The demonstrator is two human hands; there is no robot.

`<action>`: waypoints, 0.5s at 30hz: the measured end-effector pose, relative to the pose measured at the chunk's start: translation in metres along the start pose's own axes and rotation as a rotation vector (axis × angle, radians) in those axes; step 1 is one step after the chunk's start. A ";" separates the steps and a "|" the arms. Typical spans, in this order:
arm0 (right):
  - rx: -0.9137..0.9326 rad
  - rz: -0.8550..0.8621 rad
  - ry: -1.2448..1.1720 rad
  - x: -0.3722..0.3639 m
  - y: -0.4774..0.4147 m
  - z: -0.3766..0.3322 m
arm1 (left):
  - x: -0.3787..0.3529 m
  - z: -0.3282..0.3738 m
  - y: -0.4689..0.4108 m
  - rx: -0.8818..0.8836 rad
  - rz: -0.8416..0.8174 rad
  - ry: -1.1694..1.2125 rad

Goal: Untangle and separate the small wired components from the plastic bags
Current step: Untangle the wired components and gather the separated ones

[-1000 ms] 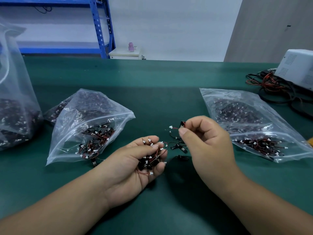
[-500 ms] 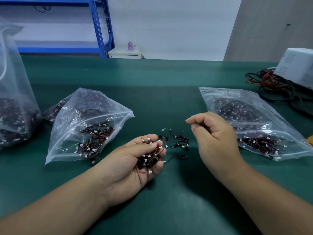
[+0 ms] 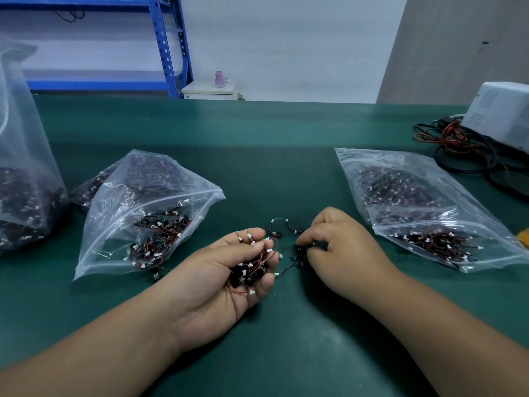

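My left hand (image 3: pixel 220 279) lies palm up on the green table and cups a tangled clump of small wired components (image 3: pixel 252 266), black bodies with red wires and white plugs. Just right of it, several loose components (image 3: pixel 286 233) lie on the table. My right hand (image 3: pixel 340 253) is lowered over them, knuckles up, with its fingertips pinching at one or more of these pieces. An open clear bag (image 3: pixel 143 213) with more components lies to the left. A second open bag (image 3: pixel 420 207) lies to the right.
A large upright plastic bag (image 3: pixel 23 173) of the same parts stands at the far left. A white device (image 3: pixel 503 116) with coiled black and red cables (image 3: pixel 463 147) sits at the back right. Blue shelving (image 3: pixel 169 44) stands behind the table.
My right hand let go of the single component it held up, swung out over the right bag, then came down onto the loose pieces beside my left hand.
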State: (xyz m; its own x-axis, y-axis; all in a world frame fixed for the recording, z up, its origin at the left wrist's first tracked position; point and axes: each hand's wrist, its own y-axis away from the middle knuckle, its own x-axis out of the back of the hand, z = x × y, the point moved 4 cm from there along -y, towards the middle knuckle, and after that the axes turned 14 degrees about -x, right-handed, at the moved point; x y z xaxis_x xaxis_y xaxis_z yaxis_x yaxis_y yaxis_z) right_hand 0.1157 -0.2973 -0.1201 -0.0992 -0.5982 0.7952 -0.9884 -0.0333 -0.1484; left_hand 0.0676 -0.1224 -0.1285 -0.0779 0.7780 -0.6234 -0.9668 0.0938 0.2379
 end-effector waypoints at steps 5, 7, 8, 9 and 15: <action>0.061 -0.036 -0.105 -0.002 -0.002 0.001 | -0.001 0.000 0.000 0.000 -0.001 -0.002; 0.038 -0.038 -0.132 -0.001 -0.006 0.005 | 0.000 0.000 0.000 -0.002 0.005 0.001; 0.020 -0.034 -0.132 -0.001 -0.007 0.008 | -0.001 0.000 0.000 -0.002 0.005 0.002; 0.004 -0.030 -0.126 -0.001 -0.009 0.010 | -0.001 0.000 0.001 -0.001 0.004 0.003; -0.004 -0.022 -0.019 -0.005 -0.007 0.009 | -0.001 0.000 0.001 0.001 0.012 0.000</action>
State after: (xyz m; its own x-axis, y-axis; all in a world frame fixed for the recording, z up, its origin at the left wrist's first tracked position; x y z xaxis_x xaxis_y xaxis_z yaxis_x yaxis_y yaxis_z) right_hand 0.1240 -0.3012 -0.1285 -0.0751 -0.6123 0.7871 -0.9908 -0.0433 -0.1282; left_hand 0.0667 -0.1231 -0.1274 -0.0900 0.7788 -0.6208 -0.9656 0.0845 0.2460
